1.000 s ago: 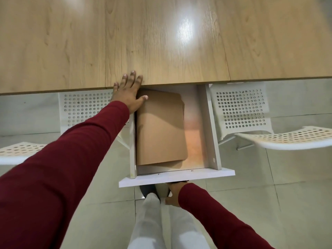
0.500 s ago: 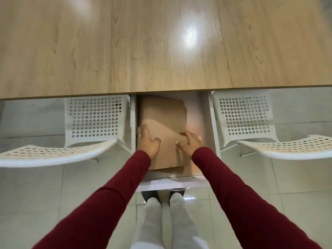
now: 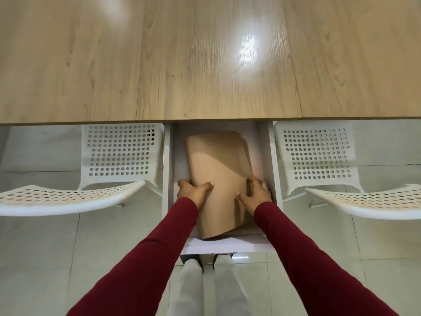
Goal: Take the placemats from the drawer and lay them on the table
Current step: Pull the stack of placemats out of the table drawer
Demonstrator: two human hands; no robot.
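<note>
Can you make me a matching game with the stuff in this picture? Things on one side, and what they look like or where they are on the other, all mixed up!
Things:
1. placemats
2. table
3. chairs
4. sleeves

Descriptions:
A. dark red
B. white with lots of little holes
C. tan, in the open drawer, gripped by the left hand and right hand
D. light wood, shiny

Pairs: 1-C, 2-D, 3-B, 4-A

Placemats gripped and tilted in drawer

Since one second ago, the left hand [image 3: 194, 190] leaves the table edge and the right hand [image 3: 256, 192] comes up from below; both now grip the placemats [image 3: 218, 179], which sit skewed
</note>
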